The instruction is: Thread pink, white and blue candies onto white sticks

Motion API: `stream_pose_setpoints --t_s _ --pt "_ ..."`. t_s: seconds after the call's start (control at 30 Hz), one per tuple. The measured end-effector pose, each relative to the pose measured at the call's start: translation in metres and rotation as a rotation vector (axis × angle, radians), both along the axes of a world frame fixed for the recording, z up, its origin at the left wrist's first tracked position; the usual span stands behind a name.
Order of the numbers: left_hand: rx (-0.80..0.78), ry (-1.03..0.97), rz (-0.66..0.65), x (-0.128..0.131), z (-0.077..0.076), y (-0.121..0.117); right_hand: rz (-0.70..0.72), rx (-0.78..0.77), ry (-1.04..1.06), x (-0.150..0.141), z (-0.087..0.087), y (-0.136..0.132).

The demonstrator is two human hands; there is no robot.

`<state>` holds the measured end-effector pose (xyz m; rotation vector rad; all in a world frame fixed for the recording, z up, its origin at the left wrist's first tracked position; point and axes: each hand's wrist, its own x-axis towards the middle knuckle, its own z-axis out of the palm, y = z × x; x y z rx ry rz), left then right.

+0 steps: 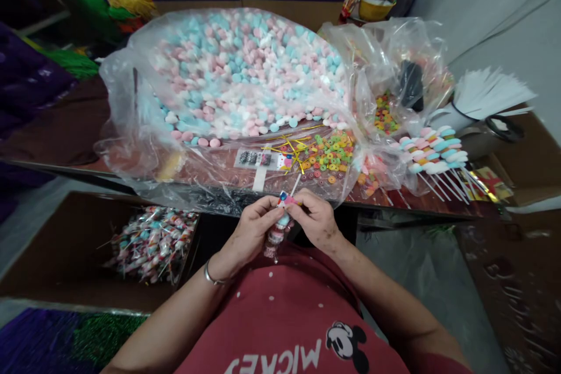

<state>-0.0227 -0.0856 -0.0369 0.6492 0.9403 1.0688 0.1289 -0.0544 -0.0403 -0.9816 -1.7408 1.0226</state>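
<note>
Your left hand (256, 225) and your right hand (316, 222) meet in front of your red shirt (280, 310), just off the near edge of the table (205, 170). Thumb and fingers of each pinch the small printed tag (286, 199) at the top of the candy skewer (277, 234), whose stick end pokes up past them while the candies hang below, between your palms. Beyond, on the table, lie gold twist ties (295, 151) and loose candy rings (331, 155), with a big clear bag of pink, white and blue candies (245, 76) behind. Toward your right, a cluster of candy skewers without tags (433, 149) rests near a container of white sticks (491, 93). Down at your left, a cardboard box (65, 245) holds a pile of wrapped skewers (153, 242).
</note>
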Motion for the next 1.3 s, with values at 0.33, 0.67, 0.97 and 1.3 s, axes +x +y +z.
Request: stream_pose_setpoints --t_s 0.33,0.67,0.97,1.3 --pt "-0.206 -0.133 -0.333 -0.010 0.007 0.007 0.389 -0.046 0.026 0.018 -0.006 0.009" --pt "-0.204 -0.146 -0.479 -0.013 0.011 0.007 0.217 0.405 -0.175 0.025 0.001 0.005" --pt "-0.183 -0.035 -0.312 -0.011 0.011 0.010 0.119 0.743 -0.601 0.032 0.014 0.001" --pt "0.123 0.361 -0.607 -0.017 0.010 0.004 0.396 0.834 -0.816 0.027 0.029 0.003"
